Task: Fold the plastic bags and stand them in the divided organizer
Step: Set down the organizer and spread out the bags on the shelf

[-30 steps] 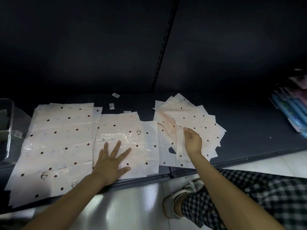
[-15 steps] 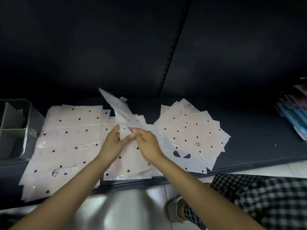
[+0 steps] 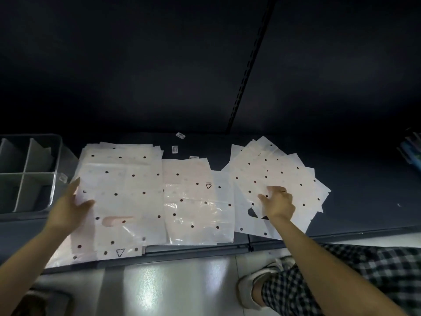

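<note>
Fingers of the left hand (image 3: 68, 207) curl around the left edge of a large stack of white dotted plastic bags (image 3: 120, 197), thumb lying on top and one fingertip showing through the bag's handle cutout. The right hand (image 3: 276, 202) rests on a fanned pile of smaller dotted bags (image 3: 280, 176), its fingers bent, pressing or pinching a bag; which, I cannot tell. Between these piles lies a middle stack of bags (image 3: 191, 201). All sit on a dark shelf (image 3: 364, 201). A clear divided organizer (image 3: 53, 179) stands at the far left, just beside the large stack. A checked trouser leg (image 3: 364, 281) shows below.
</note>
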Demonstrator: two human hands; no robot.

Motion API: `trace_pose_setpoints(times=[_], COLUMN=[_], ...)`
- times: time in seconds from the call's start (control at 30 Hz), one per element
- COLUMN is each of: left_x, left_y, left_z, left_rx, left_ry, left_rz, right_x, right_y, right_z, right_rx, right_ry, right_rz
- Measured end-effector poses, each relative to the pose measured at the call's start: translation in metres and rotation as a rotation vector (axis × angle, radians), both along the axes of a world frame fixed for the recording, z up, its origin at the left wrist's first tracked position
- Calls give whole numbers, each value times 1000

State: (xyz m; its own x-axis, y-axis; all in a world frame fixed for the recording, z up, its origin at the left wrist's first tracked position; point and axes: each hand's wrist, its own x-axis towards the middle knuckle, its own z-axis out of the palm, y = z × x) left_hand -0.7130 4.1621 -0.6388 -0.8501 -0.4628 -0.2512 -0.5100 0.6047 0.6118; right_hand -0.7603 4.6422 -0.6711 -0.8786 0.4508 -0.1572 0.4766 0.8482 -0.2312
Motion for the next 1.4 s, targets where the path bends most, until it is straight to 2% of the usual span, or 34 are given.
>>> trace_pose_setpoints(times=[0.13, 0.23, 0.3, 0.37, 0.47, 0.53, 0.6, 0.73, 0.83, 0.97, 1.03, 1.13, 1.27, 1.33, 1.4], left_x=[6, 11, 15, 17, 19, 23, 26, 23, 18, 16, 16, 22, 34, 38, 39], left_y=[-19, -15, -3, 17, 46, 52, 51, 52, 58, 83, 102, 129, 149, 152, 153], left_z=[-3, -3, -5, -6, -17, -34, -44, -45, -37, -19, -13, -13, -25, -27, -27], left_rx=[-186, -272, -380, -371, -300, -357, -426, -448, -388, -188, -123, -145, -375, -443, -489], left_ry=[17, 50, 122, 152, -51, -237, -309, -341, -287, 29, 108, 19, -163, -203, -231], left_rz=[2, -66, -244, -462, -671, -701, -703, -696, -689, -681, -732, -885, -1029, -1034, -991], right_x=[-4, -8, -8, -8, -7, -7, -5, 12, 29, 40, 41, 45, 44, 39, 33], right_y=[1, 1, -3, -8, -17, -27, -44, -85, -110, -127, -130, -133, -128, -121, -116], right_z=[-1, 3, 6, 9, 17, 24, 31, 34, 24, 13, 11, 7, 8, 12, 15], right_rx=[-52, -236, -290, -293, -339, -401, -495, -685, -751, -694, -677, -598, -208, -187, -293], right_ry=[101, 170, 200, 237, 316, 386, 428, 392, 307, 244, 235, 120, 113, 87, 29], right_rz=[-81, -158, -190, -179, -160, -108, 19, 282, 337, 320, 283, 240, 247, 147, 47])
